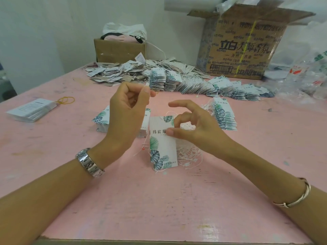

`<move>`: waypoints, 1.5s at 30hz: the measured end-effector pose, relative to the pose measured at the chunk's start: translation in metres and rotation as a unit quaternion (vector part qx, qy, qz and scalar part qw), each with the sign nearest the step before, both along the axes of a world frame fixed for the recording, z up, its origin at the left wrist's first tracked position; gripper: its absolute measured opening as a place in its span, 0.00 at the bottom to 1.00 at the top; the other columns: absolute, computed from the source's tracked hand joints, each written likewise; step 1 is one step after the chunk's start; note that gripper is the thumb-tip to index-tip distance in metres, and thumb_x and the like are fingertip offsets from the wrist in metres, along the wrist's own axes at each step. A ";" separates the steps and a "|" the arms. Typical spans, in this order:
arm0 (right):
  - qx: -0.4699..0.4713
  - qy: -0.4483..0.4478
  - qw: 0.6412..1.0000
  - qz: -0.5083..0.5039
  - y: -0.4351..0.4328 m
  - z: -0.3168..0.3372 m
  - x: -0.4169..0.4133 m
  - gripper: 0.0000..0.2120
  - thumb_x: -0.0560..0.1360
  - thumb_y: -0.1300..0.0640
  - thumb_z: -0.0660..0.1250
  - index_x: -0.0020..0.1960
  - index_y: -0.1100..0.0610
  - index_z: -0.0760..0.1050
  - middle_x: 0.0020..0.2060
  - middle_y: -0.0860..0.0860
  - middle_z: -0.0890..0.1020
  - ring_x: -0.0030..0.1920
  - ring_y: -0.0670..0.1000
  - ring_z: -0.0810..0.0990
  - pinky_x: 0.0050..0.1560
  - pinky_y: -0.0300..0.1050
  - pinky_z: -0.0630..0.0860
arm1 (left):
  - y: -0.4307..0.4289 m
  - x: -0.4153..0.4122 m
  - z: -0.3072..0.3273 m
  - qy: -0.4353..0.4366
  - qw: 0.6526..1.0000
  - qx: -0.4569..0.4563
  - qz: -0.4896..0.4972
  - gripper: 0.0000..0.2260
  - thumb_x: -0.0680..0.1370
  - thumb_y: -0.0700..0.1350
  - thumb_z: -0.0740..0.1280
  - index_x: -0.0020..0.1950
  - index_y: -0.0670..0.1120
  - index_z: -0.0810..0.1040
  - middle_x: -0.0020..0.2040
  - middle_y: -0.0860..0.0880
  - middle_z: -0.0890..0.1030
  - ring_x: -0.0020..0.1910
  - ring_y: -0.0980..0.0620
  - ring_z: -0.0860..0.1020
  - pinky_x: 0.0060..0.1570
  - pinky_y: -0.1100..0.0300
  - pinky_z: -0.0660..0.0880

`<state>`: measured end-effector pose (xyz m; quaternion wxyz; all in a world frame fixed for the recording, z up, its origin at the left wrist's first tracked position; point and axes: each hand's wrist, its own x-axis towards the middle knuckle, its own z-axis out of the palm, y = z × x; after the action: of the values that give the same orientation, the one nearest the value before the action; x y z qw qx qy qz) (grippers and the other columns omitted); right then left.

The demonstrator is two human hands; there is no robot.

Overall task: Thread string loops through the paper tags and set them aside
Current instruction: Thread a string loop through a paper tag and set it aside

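Head view: left hand (127, 112) pinches string (177, 108), right hand (194, 129) grips a leaf-print tag (162, 149); strung tags (194, 85) piled behind, unstrung stack (101, 121) remains.

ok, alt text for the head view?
A person's right hand holds a leaf-printed white paper tag upright over a pink table, while the left hand pinches a thin white string to its left. Stacks of matching tags lie behind.

The left arm (53, 183) is bare. On its wrist is a shiny silver watch (89, 162) with a band of flat metal links. The nails (146, 89) on the left hand (127, 110) are a bit long. The right arm (265, 165) is bare too. It wears a thin silver bangle (299, 195), made of slim bars joined by a small knot.
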<state>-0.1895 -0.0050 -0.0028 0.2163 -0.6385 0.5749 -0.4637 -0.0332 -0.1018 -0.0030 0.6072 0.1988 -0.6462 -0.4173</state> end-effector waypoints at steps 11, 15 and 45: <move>-0.064 -0.001 0.997 0.032 0.001 0.004 -0.003 0.07 0.74 0.61 0.73 0.50 0.57 0.78 0.40 0.53 0.85 0.42 0.53 0.82 0.54 0.48 0.75 | -0.008 -0.001 -0.002 0.027 0.999 0.027 0.023 0.05 0.81 0.41 0.65 0.46 0.47 0.72 0.42 0.53 0.81 0.34 0.62 0.75 0.39 0.70 0.72; -0.064 -0.026 0.997 0.042 -0.001 -0.001 -0.005 0.04 0.74 0.63 0.72 0.49 0.58 0.82 0.45 0.57 0.85 0.47 0.61 0.83 0.55 0.58 0.78 | -0.010 -0.002 -0.003 0.028 0.998 0.046 0.030 0.05 0.81 0.40 0.64 0.46 0.46 0.72 0.43 0.51 0.81 0.34 0.60 0.75 0.38 0.69 0.71; -0.057 -0.172 0.983 -0.042 -0.007 0.000 -0.020 0.19 0.73 0.62 0.73 0.64 0.56 0.78 0.35 0.51 0.84 0.35 0.49 0.78 0.40 0.42 0.75 | 0.001 -0.005 -0.009 -0.076 0.970 0.216 -0.087 0.06 0.75 0.46 0.73 0.44 0.44 0.85 0.31 0.50 0.82 0.28 0.60 0.77 0.28 0.70 0.71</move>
<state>-0.2098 -0.0121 -0.0024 0.2556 -0.5359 0.5277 -0.6074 -0.0382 -0.1012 -0.0115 0.4602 0.2994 -0.5999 -0.5820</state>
